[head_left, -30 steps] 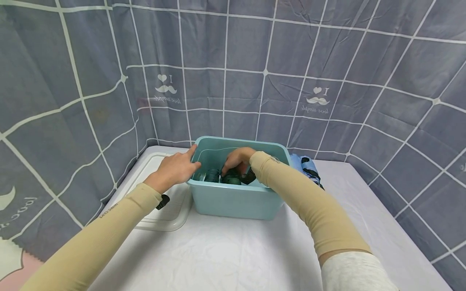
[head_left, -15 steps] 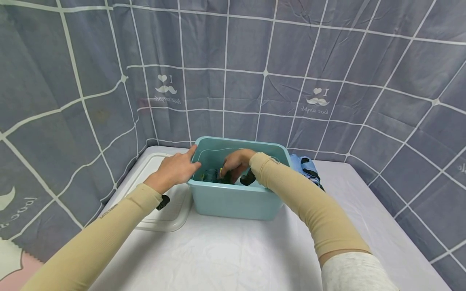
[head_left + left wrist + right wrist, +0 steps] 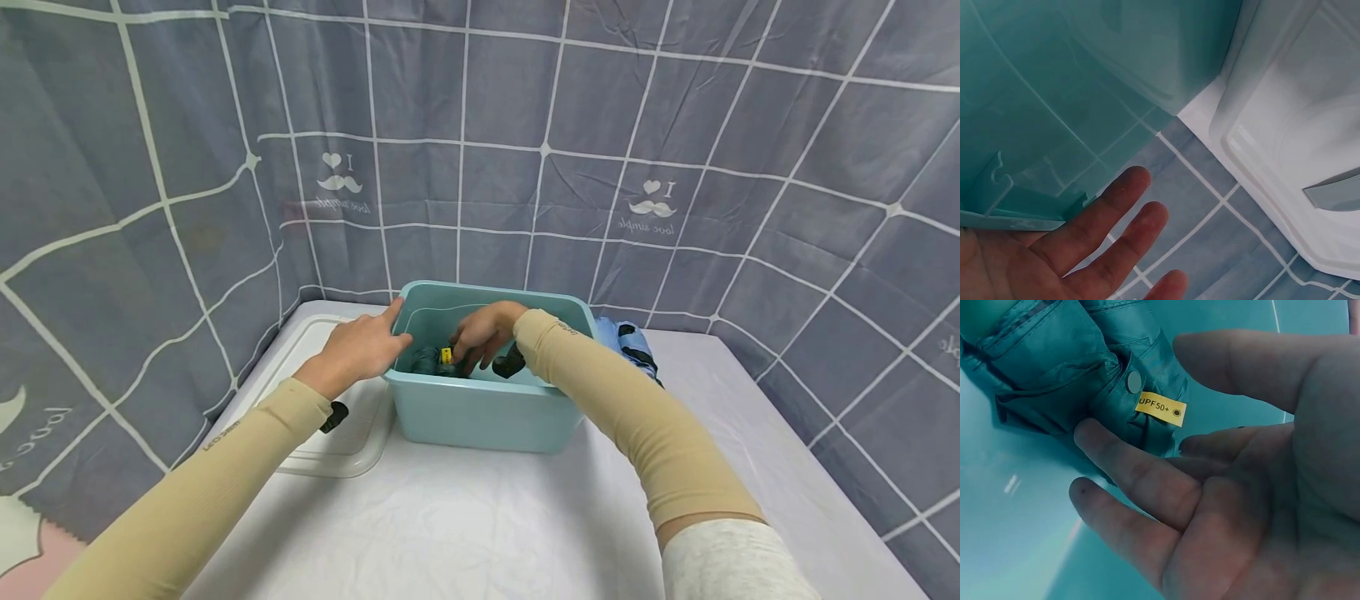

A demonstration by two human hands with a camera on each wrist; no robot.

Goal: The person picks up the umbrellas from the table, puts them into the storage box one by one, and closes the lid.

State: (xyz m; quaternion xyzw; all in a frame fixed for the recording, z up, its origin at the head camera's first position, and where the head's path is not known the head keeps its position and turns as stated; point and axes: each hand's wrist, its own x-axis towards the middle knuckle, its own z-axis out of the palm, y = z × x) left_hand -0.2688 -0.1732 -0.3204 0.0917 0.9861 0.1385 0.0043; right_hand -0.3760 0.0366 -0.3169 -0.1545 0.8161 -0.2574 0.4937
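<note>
A dark green folded umbrella (image 3: 1054, 362) with a yellow UPF50+ tag (image 3: 1161, 409) lies in the left part of a teal plastic bin (image 3: 487, 417). My right hand (image 3: 483, 333) is inside the bin beside the umbrella, fingers spread and loosely bent, with nothing gripped between thumb and fingers in the right wrist view. My left hand (image 3: 362, 354) rests at the bin's left rim, its index finger extended along the edge. In the left wrist view its other fingers (image 3: 1125, 187) lie relaxed just outside the bin wall.
A whitish lid (image 3: 356, 429) lies flat on the white-covered table (image 3: 465, 525), left of the bin. Blue folded bundles with dark straps (image 3: 633, 346) lie behind the bin's right end. Grey checked curtains (image 3: 495, 192) stand at the back and sides.
My right hand has let go of the dark green umbrella, which now lies further left in the bin with its yellow tag showing. My left hand has stayed at the rim.
</note>
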